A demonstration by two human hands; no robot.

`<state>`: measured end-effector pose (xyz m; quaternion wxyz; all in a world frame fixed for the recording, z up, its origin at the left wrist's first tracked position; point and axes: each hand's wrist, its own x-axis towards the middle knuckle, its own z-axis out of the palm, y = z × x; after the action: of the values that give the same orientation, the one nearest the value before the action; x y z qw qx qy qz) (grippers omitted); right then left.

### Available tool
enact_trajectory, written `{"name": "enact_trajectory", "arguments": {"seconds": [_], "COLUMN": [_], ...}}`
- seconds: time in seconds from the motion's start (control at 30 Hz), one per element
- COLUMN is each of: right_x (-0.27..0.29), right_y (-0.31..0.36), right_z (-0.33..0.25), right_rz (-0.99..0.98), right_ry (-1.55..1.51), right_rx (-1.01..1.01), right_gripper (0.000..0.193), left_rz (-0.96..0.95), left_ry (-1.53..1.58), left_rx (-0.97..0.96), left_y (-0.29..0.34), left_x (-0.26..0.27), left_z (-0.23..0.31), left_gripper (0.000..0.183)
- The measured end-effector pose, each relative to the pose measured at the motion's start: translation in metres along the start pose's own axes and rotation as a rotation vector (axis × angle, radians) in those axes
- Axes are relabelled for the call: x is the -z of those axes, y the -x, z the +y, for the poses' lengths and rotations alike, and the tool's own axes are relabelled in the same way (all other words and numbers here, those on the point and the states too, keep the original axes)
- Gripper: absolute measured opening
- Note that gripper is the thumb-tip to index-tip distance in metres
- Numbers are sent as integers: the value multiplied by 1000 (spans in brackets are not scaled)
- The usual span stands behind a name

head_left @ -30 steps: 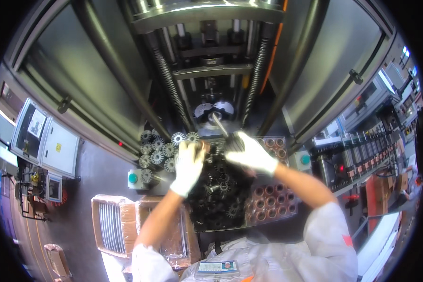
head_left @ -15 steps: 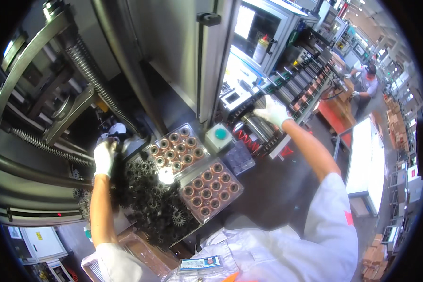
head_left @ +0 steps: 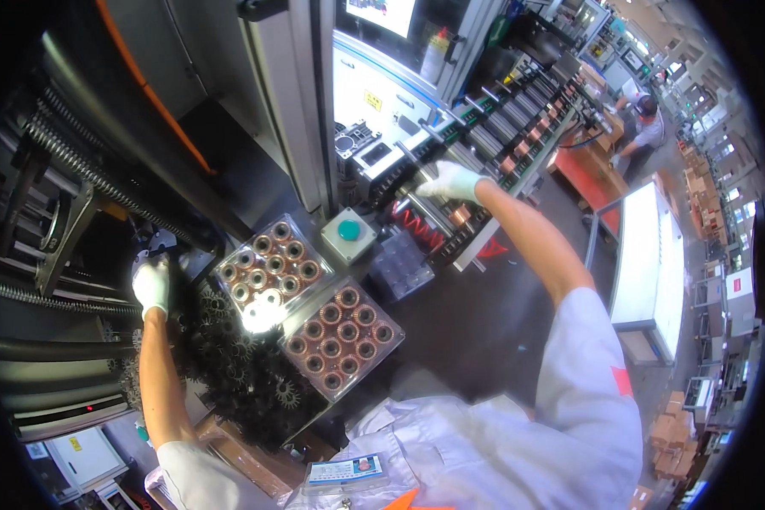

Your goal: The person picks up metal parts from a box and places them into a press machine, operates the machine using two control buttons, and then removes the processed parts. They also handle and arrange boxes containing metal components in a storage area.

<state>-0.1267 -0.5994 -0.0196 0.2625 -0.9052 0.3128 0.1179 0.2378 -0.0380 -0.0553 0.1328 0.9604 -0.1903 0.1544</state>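
Note:
My left hand [head_left: 151, 286], in a white glove, reaches into the press at the left. Its fingers curl at a metal fixture [head_left: 158, 244]; what they hold is hidden. My gloved right hand [head_left: 453, 182] is at the near end of a conveyor, its fingers closed over a motor armature lying there. More armatures [head_left: 503, 127], with steel cores and copper ends, lie in a row along the conveyor. Two clear trays of copper ring-shaped commutators, a far tray [head_left: 303, 293] and a near tray [head_left: 391, 342], sit between my arms. Beside my left forearm is a heap of dark toothed pieces [head_left: 229, 357].
A box with a green button [head_left: 348, 231] stands behind the trays, by an upright metal post [head_left: 293, 110]. An empty clear tray [head_left: 402, 265] lies beside it. Red coiled hose [head_left: 416, 225] hangs at the conveyor's end. A co-worker [head_left: 646, 127] is at the far right.
The view has shifted, so the trays and press appear farther left. My right hand has gone from spread fingers above the conveyor to closing over an armature. My left hand stays at the press.

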Motion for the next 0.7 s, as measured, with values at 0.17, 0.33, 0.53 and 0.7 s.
{"name": "enact_trajectory", "arguments": {"seconds": [0.17,0.33,0.53,0.7], "right_x": [4,-4,15,-48], "right_y": [26,25,47,101], "right_z": [-30,-15,5,-146], "right_rz": [65,101,252,412], "right_ry": [288,72,178,-164], "right_rx": [-94,-32,118,593], "right_gripper": [82,87,82,49], "left_rz": [-94,-55,-70,-111], "left_ry": [18,-40,-115,-150], "left_rx": [112,-237,-368,-246], "left_y": [6,46,39,45], "left_x": [6,17,34,20], "left_z": [14,15,36,16], "left_gripper": [55,58,37,35]}}
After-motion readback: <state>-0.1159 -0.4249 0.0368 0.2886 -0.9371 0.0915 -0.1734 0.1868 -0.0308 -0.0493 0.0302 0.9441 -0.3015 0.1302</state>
